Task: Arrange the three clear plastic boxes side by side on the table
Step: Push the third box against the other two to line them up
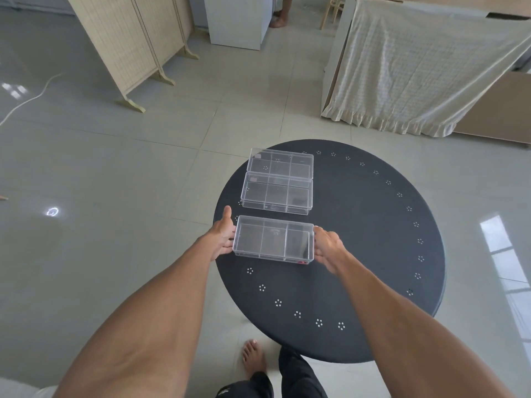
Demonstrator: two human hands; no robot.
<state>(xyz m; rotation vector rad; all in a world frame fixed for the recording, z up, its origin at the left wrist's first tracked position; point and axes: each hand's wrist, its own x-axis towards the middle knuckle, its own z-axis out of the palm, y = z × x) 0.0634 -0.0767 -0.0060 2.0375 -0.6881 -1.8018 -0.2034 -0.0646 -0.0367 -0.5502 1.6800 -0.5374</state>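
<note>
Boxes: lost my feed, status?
Both hands, left hand and right hand, grip near box by its ends. Two other boxes touching beyond, small gap. Path clear.

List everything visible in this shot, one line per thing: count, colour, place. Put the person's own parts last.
clear plastic boxes: 3, transparent with dividers, on the table; the near one is held at both ends, the other two lie edge to edge behind it.
round table: 1, dark grey with small white dot clusters around the rim, centre right.
folding screen: 1, pale beige, upper left.
white cabinet: 1, top centre.
draped cloth: 1, cream, upper right.
cable: 1, white, on the floor at left.
another person's foot: 1, top centre.
left hand: on the near box's left end.
right hand: on its right end.
own bare foot: 1, bottom centre.
</note>
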